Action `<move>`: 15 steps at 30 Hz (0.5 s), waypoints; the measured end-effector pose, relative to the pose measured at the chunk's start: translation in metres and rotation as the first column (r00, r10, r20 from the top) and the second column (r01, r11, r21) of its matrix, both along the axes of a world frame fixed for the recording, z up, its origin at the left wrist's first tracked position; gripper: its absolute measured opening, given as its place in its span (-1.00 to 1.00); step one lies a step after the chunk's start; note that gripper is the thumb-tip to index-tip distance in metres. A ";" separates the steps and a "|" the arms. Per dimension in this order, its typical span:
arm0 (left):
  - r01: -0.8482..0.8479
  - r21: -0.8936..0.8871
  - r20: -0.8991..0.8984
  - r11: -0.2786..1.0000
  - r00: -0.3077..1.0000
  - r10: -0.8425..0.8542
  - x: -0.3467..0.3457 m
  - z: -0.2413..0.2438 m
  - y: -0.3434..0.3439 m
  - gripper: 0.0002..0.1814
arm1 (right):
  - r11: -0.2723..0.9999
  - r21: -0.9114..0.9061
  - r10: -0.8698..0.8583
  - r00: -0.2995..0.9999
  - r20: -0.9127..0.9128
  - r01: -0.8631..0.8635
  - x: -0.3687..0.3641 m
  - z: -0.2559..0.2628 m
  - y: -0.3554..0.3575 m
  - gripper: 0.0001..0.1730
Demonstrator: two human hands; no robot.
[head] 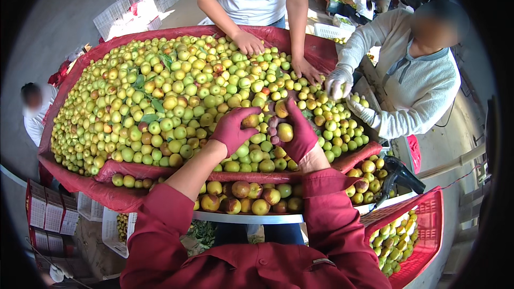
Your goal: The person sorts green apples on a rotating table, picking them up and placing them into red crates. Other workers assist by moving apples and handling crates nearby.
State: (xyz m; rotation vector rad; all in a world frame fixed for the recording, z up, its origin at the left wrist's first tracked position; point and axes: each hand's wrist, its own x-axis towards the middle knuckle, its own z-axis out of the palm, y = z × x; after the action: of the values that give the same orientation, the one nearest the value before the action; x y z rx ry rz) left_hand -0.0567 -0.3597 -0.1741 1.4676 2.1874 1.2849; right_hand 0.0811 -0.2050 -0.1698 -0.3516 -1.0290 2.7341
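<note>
My left hand point(233, 129), in a dark red glove, has a yellow-brown jujube point(250, 121) between thumb and fingers. Palm turned up, my right hand point(300, 134) wears a matching glove with bare fingertips. It holds one jujube point(285, 132) in the palm and another jujube point(281, 109) near the thumb. Both hands are over a broad heap of green and yellow jujubes point(188, 88), some with brown patches and a few leaves point(157, 105) among them. Red cloth point(257, 177) lines the sorting table's rim. Larger, browner jujubes point(241, 189) lie in a trough on my side of it.
Across the table, a person's bare hands point(249, 42) touch the heap. At right, another person's white-gloved hand point(339, 82) holds fruit. A red plastic crate point(429, 228) of jujubes stands at lower right, and white crates point(114, 230) at lower left. A black device point(401, 176) sits by the right corner.
</note>
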 end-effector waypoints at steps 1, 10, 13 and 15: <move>-0.004 -0.057 -0.123 0.998 0.992 -0.003 0.001 -0.004 -0.001 -0.43 | 0.984 -0.174 0.026 0.999 -0.044 -0.034 0.000 0.002 -0.001 -0.42; 0.066 -0.337 -0.462 0.939 0.857 -0.226 -0.004 -0.021 -0.007 -0.46 | 0.856 -0.517 -0.173 0.937 -0.303 -0.009 0.003 0.004 0.001 -0.55; 0.090 -0.347 -0.511 0.934 0.816 -0.269 -0.010 -0.025 -0.006 -0.41 | 0.865 -0.488 -0.286 0.913 -0.290 0.116 0.008 0.013 0.004 -0.60; 0.079 -0.378 -0.515 0.922 0.810 -0.281 -0.009 -0.028 -0.005 -0.42 | 0.872 -0.458 -0.321 0.908 -0.270 0.172 0.020 0.016 0.013 -0.54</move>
State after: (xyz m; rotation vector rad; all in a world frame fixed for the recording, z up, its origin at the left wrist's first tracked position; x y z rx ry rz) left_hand -0.0658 -0.3650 -0.2021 2.0212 2.3509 0.3882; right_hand 0.1007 -0.1925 -0.1537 -0.0592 -0.2680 2.6258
